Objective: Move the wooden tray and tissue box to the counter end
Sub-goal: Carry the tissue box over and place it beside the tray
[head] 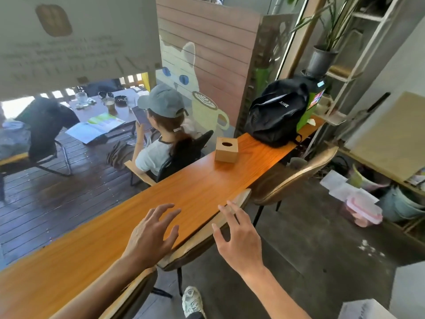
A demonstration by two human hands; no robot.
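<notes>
A wooden tissue box (226, 149) with an oval slot on top stands on the long orange-brown counter (128, 217), toward its far end. My left hand (153, 236) hovers over the counter's near middle, fingers spread and holding nothing. Just past the counter's front edge, my right hand (238, 238) is above a chair back, also spread and empty. Both hands are well short of the tissue box. No wooden tray shows anywhere in view.
A black backpack (277, 113) lies on the counter's far end, beyond the box. Tan chairs (296, 180) stand along the counter's right side. A seated person in a cap (161, 125) is behind the counter on the left. Shelves and plants stand at the right.
</notes>
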